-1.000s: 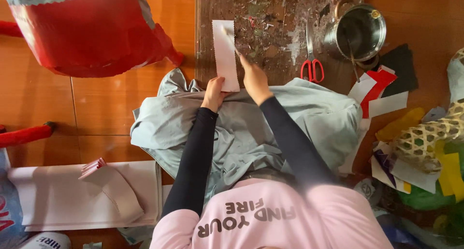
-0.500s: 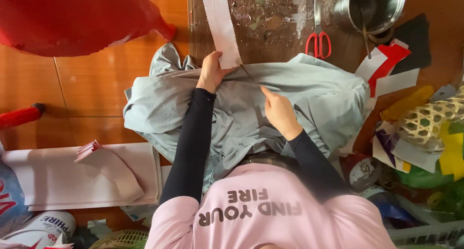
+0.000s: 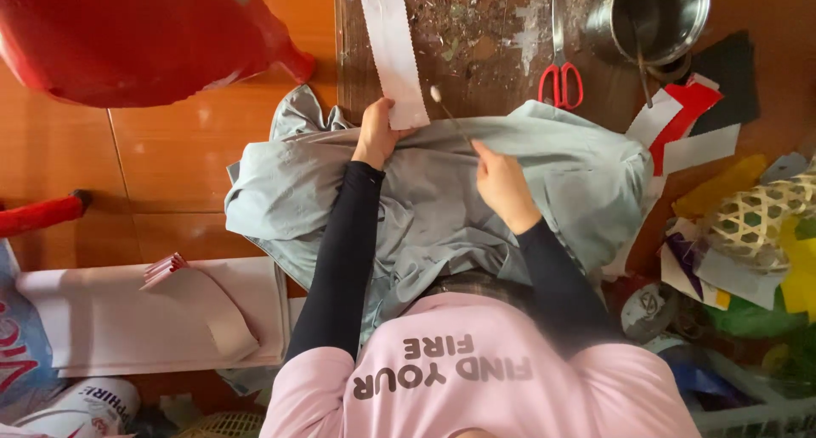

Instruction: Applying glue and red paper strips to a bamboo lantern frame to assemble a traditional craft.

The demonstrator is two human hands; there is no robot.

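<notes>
Seen from the head camera, looking straight down, the person sits in a pink shirt with black sleeves, a pale grey-blue cloth (image 3: pixel 442 192) spread over the lap and up against the edge of a dark, paint-spattered bench (image 3: pixel 484 30).

The left hand (image 3: pixel 376 136) rests at the bench edge, its fingers (image 3: pixel 393 132) pressed down on the lower end of a long white paper strip (image 3: pixel 393 51) that lies on the bench and runs away from the person. The strip's near end touches the cloth.

The right hand (image 3: pixel 501 179) sits over the cloth, a little nearer the body, with its fingers pinched together on a thin stick (image 3: pixel 450 115). The stick slants up and left towards the strip, and its pale tip ends just beside the strip's lower right corner.

Further along the bench lie red-handled scissors (image 3: pixel 559 73), closed, and beyond them a metal pot (image 3: pixel 663 17) at the bench's far corner. To the right of the cloth, red, white and dark paper scraps (image 3: pixel 688 115) are piled, with yellow pieces and a woven basket (image 3: pixel 756 221) near them.

On the left, on the orange tiled floor (image 3: pixel 170 166), there is a red plastic stool (image 3: pixel 136 30) and, nearer the person, a flat white sheet (image 3: pixel 102 319) with a curled offcut on top.
</notes>
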